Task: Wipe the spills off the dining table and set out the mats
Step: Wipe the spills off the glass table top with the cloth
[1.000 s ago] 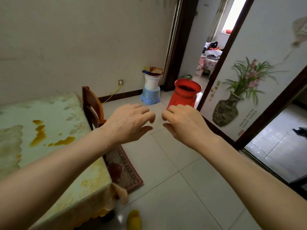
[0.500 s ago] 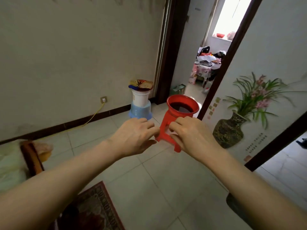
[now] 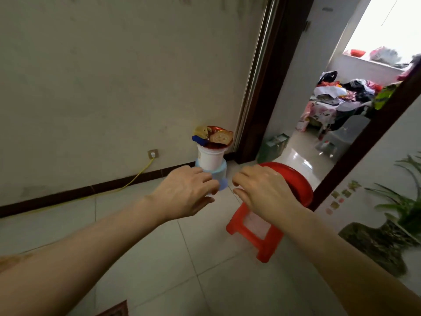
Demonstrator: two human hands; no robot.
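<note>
Change: the view has swung off the dining table. A second ago its stained cloth filled the left edge; now it is out of frame and the corner by the doorway has drawn nearer
Dining table: not in view; to judge by this, the spills are unwiped and no mats are set out
Left hand [image 3: 189,193]: stretched forward, fingers loosely bent, grasping nothing, as it was a second ago
Right hand [image 3: 265,193]: just beside the left and apart from it, fingers loosely bent and empty; it hangs in front of the red basin, and whether it touches cannot be told
Meaning: no cloth or mat shows anywhere here — the person seems to be off to fetch what the wiping needs, so the job looks to be at its very start
Red stool [image 3: 257,236]: glossy moulded plastic, square splayed legs with open panels
Red basin [image 3: 298,183]: round, with a smooth thick rim, seated on the stool
Tubs [image 3: 210,159]: a white tapered plastic tub on a pale blue one, close to the wall, topped with crinkly shiny packets [image 3: 214,135]
Floor [image 3: 227,281]: large pale glazed tiles, mirror-bright near the doorway
Wall [image 3: 114,87]: matt cream plaster with a dark skirting, a socket [image 3: 153,153] and a yellow cable [image 3: 136,180] trailing along the base
Rug [image 3: 114,310]: a patterned corner at the bottom edge
</note>
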